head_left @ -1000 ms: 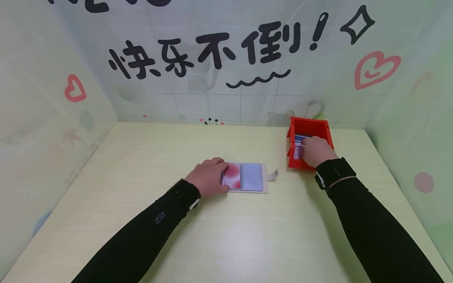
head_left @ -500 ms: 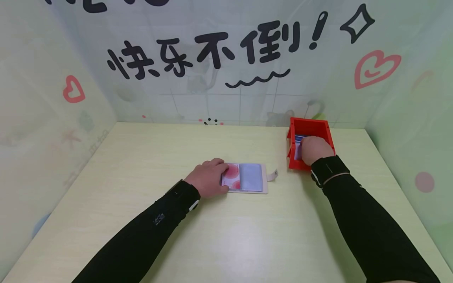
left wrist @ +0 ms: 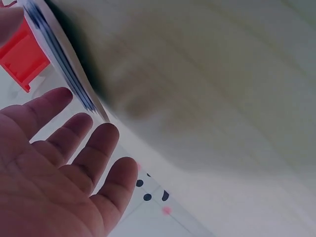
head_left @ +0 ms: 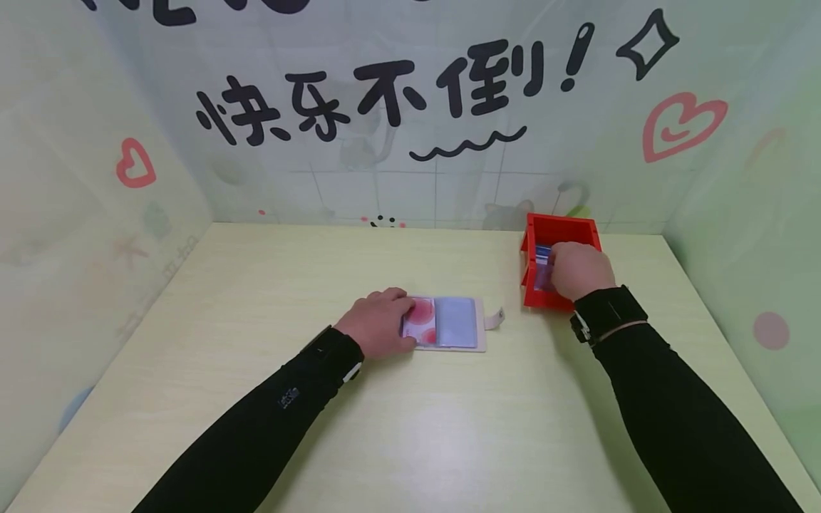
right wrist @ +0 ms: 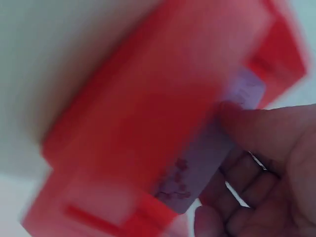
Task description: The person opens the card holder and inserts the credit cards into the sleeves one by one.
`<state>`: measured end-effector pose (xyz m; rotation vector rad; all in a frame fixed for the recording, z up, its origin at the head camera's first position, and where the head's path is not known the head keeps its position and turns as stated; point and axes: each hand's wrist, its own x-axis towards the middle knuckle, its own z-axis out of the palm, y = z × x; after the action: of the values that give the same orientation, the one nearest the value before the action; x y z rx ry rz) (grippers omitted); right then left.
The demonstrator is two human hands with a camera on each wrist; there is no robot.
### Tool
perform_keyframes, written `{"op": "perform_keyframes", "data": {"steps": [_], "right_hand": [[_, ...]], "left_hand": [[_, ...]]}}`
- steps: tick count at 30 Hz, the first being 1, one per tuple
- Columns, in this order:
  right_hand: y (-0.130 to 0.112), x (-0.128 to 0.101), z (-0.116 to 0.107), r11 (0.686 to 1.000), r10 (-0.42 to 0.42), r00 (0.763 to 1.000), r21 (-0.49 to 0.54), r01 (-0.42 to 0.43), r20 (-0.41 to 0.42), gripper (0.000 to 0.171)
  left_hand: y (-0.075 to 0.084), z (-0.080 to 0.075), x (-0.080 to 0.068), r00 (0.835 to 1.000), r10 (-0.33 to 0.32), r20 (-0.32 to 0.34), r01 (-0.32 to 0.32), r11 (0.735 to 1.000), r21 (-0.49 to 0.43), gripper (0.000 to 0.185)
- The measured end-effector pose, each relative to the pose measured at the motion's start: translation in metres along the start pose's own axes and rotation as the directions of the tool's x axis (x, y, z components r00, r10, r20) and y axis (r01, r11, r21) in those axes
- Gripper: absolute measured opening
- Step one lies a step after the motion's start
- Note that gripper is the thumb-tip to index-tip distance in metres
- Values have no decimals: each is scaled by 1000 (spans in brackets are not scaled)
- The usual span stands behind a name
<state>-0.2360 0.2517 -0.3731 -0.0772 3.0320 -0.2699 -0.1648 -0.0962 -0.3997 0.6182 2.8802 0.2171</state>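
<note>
An open card holder point(head_left: 449, 323) with clear sleeves and pink patterns lies flat on the pale table point(head_left: 410, 427). My left hand point(head_left: 380, 322) presses flat on its left page; the wrist view shows straight fingers point(left wrist: 74, 158) beside the sleeve edges point(left wrist: 64, 59). A red box point(head_left: 559, 235) stands at the back right. My right hand point(head_left: 577, 269) reaches inside it and pinches a lilac card point(right wrist: 207, 163) between thumb and fingers, lifting its edge over the box wall point(right wrist: 148, 123). More cards point(head_left: 544, 252) sit in the box.
Printed walls close in the table on the left, back and right. A snap tab point(head_left: 495, 316) sticks out from the holder's right edge, toward the red box.
My right hand has shifted slightly inside the red box, working on the cards. The left hand and card holder have stayed put.
</note>
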Motion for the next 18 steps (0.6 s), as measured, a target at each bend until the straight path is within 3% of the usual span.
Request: {"op": "perform_keyframes", "data": {"steps": [4, 10, 14, 18], "right_hand": [[-2, -13, -16, 995, 24, 1000, 98, -23, -4, 39], [-20, -35, -33, 950, 86, 986, 310, -39, -142, 35], [-41, -48, -36, 880, 77, 985, 475, 5, -154, 36], [-63, -55, -27, 772, 30, 999, 636, 5, -44, 39]], "left_hand": [[1, -2, 0, 1000, 8, -27, -9, 999, -31, 64], [5, -9, 3, 996, 27, -86, -37, 992, -124, 67], [11, -14, 4, 994, 25, -110, -53, 964, -260, 67], [21, -20, 4, 994, 11, -111, -60, 890, -452, 71]]}}
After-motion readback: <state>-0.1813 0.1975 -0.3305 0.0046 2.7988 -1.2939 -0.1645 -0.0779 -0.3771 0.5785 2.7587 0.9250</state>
